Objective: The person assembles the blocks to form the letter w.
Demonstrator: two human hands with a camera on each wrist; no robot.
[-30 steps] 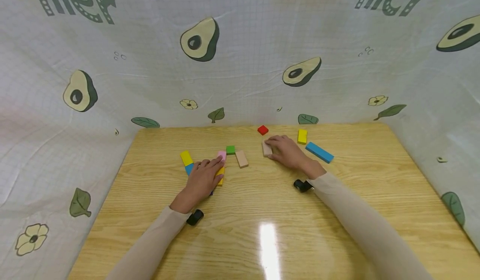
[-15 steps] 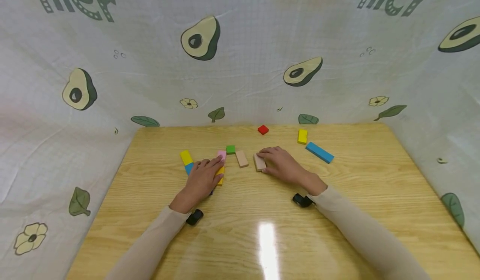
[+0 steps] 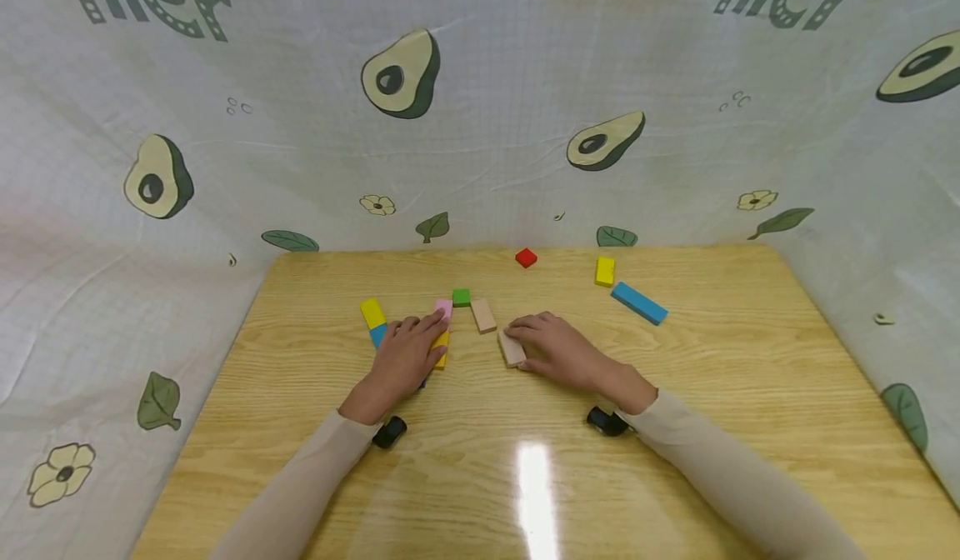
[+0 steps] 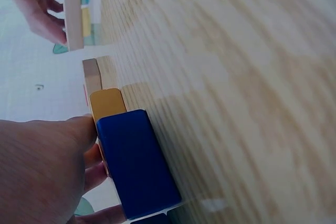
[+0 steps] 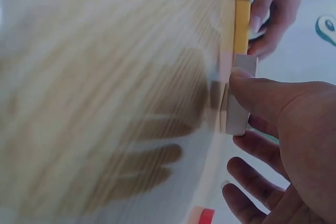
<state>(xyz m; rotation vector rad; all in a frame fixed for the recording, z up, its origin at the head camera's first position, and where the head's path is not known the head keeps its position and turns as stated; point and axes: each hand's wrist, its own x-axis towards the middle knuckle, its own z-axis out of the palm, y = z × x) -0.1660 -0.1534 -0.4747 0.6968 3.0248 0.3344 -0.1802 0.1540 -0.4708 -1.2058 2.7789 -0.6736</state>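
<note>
In the head view my left hand rests over a row of blocks. Its fingertips touch a pink block, and the thumb lies at an orange block. A dark blue block stands large beside this hand in the left wrist view; from the head it is mostly hidden below the palm. My right hand pinches a pale wooden block between thumb and fingers, low over the table. Slightly farther back lies a similar tan block, with a green block near its far end.
Left of the left hand, a yellow block meets a light blue one. At the back are a red block, another yellow block and a long blue block. A patterned cloth borders the wooden table.
My right hand has brought the pale wooden block nearer to me and leftward, from behind the tan block's level to in front of it. The left hand has stayed in place.
</note>
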